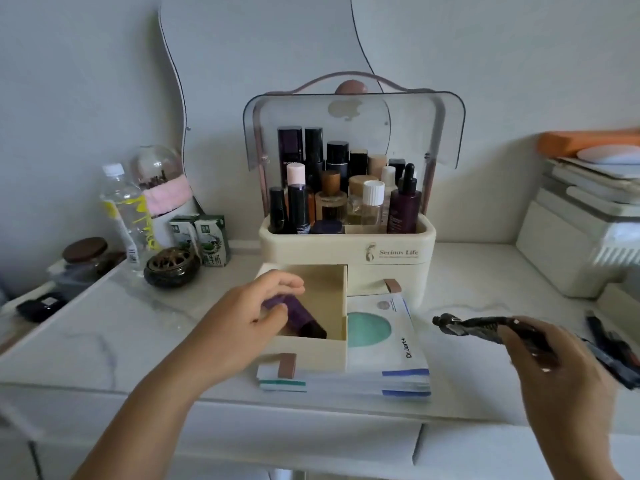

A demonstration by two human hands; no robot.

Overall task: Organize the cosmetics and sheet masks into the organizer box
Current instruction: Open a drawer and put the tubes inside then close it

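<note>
1. Two hands are at work. The left hand, at centre frame, has its fingers curled round a purple tube, which sits partly inside the pulled-out left drawer of the organizer box.
2. At lower right, the right hand grips a dark squeeze tube by its tail, cap pointing left. It is too blurred to show more.
3. A stack of sheet masks lies on the tabletop, just right of that drawer and partly under it.
4. Both tubes look light and soft-walled. I would hold them gently at mid-body so nothing squeezes out.
5. The masks look thin, floppy and slick, so they are best lifted as one stack by the long edges, with support underneath.
6. Upright bottles, some seemingly glass, crowd the top compartment.
</note>
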